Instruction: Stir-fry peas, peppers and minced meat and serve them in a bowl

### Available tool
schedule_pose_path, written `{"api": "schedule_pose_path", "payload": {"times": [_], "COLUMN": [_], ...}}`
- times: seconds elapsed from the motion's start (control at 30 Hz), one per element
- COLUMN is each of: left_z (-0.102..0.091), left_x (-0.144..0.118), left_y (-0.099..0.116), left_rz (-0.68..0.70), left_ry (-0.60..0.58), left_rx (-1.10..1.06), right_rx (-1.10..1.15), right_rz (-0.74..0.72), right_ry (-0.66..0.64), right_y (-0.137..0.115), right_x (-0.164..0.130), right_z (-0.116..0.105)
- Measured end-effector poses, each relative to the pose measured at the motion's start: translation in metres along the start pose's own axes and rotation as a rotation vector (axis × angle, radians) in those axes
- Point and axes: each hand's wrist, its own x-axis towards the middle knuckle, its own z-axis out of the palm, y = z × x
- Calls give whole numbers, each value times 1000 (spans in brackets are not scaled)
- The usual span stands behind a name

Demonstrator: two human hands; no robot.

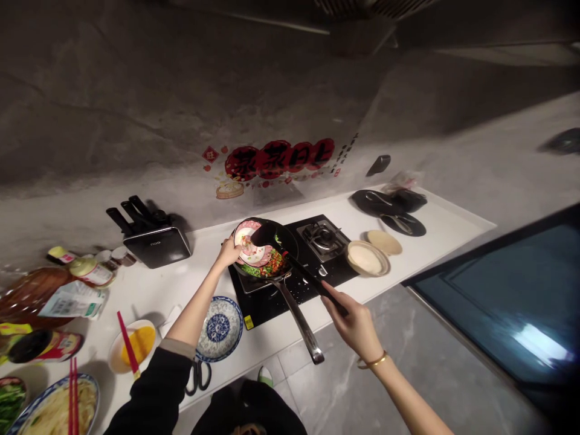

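My left hand grips the edge of a pink-and-white bowl, tilted over the frying pan with its inside facing me. A few bits of food cling inside the bowl. In my right hand is the long black handle of a spatula, whose dark head reaches into the bowl. Chopped green and red vegetables lie in the pan below. The pan sits on the left burner of the black gas stove, its metal handle pointing towards me.
Left of the stove are a blue-patterned plate, scissors, a bowl of beaten egg, a noodle dish and a knife block. On the right stand a pale bowl and dark lids.
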Motion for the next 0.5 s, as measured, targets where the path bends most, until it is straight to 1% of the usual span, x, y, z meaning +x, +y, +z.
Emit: {"api": "schedule_pose_path", "payload": {"times": [0.07, 0.13, 0.23, 0.33, 0.4, 0.5], "left_z": [0, -3, -8, -13, -13, -12], "left_x": [0, -2, -4, -4, -3, -4], "left_y": [2, 4, 7, 8, 8, 10], "left_rz": [25, 48, 46, 29, 29, 49], "left_ry": [-28, -46, -37, 3, 2, -46], "left_rx": [-20, -42, -40, -8, -10, -57], "right_rx": [61, 96, 56, 4, 34, 133], "right_rz": [35, 34, 20, 34, 61, 110], "right_ry": [-18, -41, -67, -59, -46, -68], "right_y": [1, 5, 10, 13, 13, 13], "right_x": [2, 4, 4, 4, 6, 13], "right_z": [7, 9, 2, -5, -5, -1]}}
